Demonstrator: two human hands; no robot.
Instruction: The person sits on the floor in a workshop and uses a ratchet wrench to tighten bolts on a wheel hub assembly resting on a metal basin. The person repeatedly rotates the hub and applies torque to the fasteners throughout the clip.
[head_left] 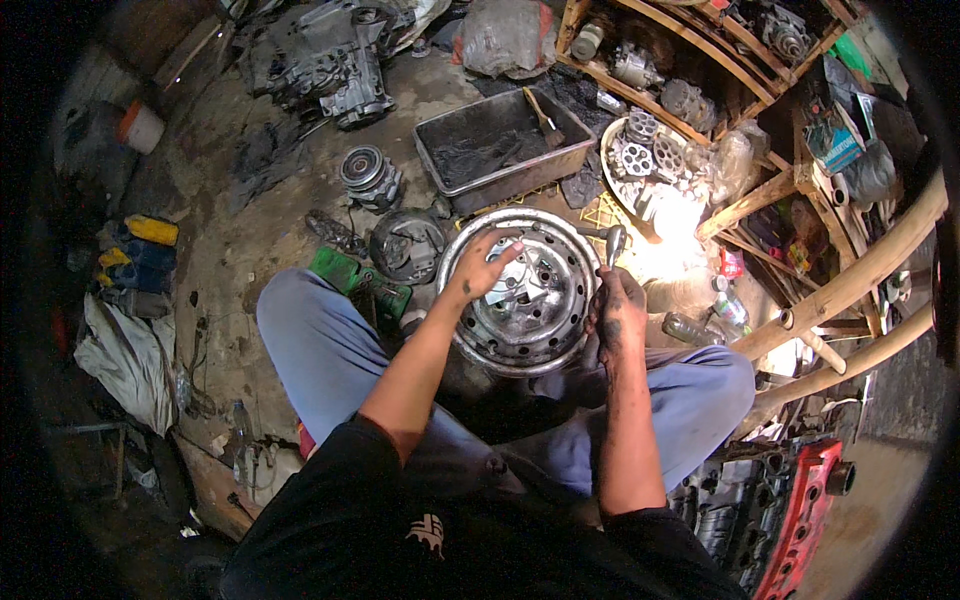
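Sitting over a wheel rim [518,325], we have it between our knees [718,375], its round face turned up toward us; our right hand [622,308] has its grip clenched around a shiny hand tool [616,242], long axis running away from us, head at the far end; our left hand [484,266] spreads over the rim's middle, grip released, though whether it touches we cannot tell; around us a stained floor [235,225] carries a dark tray [520,180] and a pulley unit [366,170]; wooden shelving [750,206] with metal parts [690,102] stands beyond, to the right.
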